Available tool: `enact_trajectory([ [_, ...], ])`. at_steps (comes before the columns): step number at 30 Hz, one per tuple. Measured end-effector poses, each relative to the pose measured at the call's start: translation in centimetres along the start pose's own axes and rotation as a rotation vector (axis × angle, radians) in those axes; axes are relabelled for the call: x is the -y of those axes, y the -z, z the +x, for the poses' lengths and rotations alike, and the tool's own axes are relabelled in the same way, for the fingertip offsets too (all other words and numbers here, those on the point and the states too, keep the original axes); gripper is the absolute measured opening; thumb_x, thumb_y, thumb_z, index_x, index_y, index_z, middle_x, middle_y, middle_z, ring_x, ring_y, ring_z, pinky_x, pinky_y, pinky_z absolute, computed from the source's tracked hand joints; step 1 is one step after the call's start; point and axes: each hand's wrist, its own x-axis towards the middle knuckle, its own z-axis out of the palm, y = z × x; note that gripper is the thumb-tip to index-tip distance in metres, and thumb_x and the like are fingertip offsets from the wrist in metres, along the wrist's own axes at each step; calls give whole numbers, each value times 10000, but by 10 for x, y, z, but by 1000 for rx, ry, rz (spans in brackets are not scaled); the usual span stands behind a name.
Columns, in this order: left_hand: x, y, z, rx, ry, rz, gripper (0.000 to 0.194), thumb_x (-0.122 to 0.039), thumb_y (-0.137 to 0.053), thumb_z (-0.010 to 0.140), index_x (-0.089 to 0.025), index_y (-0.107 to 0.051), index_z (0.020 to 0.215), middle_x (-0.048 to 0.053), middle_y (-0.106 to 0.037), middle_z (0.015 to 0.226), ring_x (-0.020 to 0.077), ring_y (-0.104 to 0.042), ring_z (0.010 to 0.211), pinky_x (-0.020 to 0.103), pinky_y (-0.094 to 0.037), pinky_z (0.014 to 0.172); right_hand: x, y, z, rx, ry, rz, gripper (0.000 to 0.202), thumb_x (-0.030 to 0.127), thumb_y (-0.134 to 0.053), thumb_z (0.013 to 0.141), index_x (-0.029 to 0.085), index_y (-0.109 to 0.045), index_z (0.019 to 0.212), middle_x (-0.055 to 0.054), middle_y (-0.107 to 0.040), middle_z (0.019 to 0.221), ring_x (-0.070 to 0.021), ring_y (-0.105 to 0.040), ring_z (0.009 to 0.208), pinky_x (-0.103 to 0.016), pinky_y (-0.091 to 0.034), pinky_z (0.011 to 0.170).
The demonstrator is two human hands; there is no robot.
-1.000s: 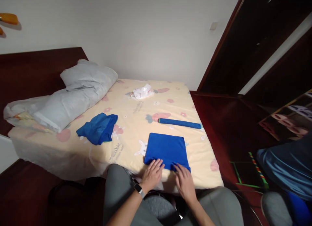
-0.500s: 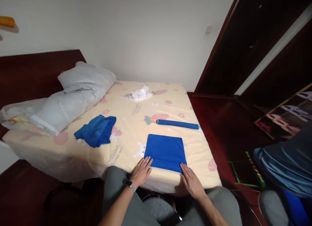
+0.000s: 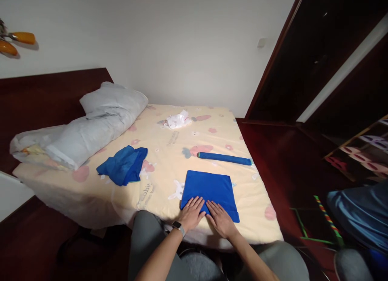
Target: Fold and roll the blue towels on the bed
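Observation:
A blue cloth (image 3: 209, 186), folded into a flat rectangle, lies near the front edge of the bed. My left hand (image 3: 192, 214) rests open on its near edge, fingers stretched forward, a watch on the wrist. Beside it, my right hand (image 3: 220, 219) also lies flat on the near part of the cloth, its fingers out straight. Beyond the cloth is a narrow blue cloth roll (image 3: 224, 158) with a greenish end. Off to the left sits a crumpled blue cloth (image 3: 123, 164).
The bed (image 3: 163, 152) has a yellow patterned sheet. A grey quilt bundle (image 3: 100, 123) lies by the headboard (image 3: 54, 95), and a white plastic bag (image 3: 178, 119) near the wall. A shoe rack (image 3: 360, 152) stands at right, near blue fabric (image 3: 363, 212).
Both hands have come from the corners of the folded cloth's near edge toward its middle and now lie close together. The view has shifted slightly.

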Motion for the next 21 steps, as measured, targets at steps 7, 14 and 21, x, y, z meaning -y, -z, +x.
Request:
enact_trajectory([
  [7, 36, -2, -10, -2, 115, 78, 581, -504, -339, 1075, -240, -334, 1592, 81, -395, 1620, 252, -387, 1489, 481, -378, 1199, -68, -2, -34, -91, -77, -152, 597, 487, -362, 1056, 168, -384, 1561, -102, -431, 1571, -271, -452, 1434, -449, -447, 1139],
  [14, 21, -4, 31, -28, 26, 142, 594, -480, -338, 1079, -249, -253, 1619, 31, -345, 1652, 216, -292, 1533, 437, -274, 1261, -45, 3, 7, -57, 8, -201, 623, 447, -382, 1064, 199, -230, 1615, -57, -337, 1626, -243, -354, 1494, -432, -364, 1201],
  [21, 85, -14, 88, 5, 51, 107, 592, -507, -347, 1070, -286, -262, 1613, 34, -356, 1649, 228, -321, 1521, 466, -293, 1238, -104, -15, 71, -67, -81, -203, 574, 435, -318, 1072, 131, -385, 1555, -85, -389, 1596, -269, -402, 1467, -478, -390, 1177],
])
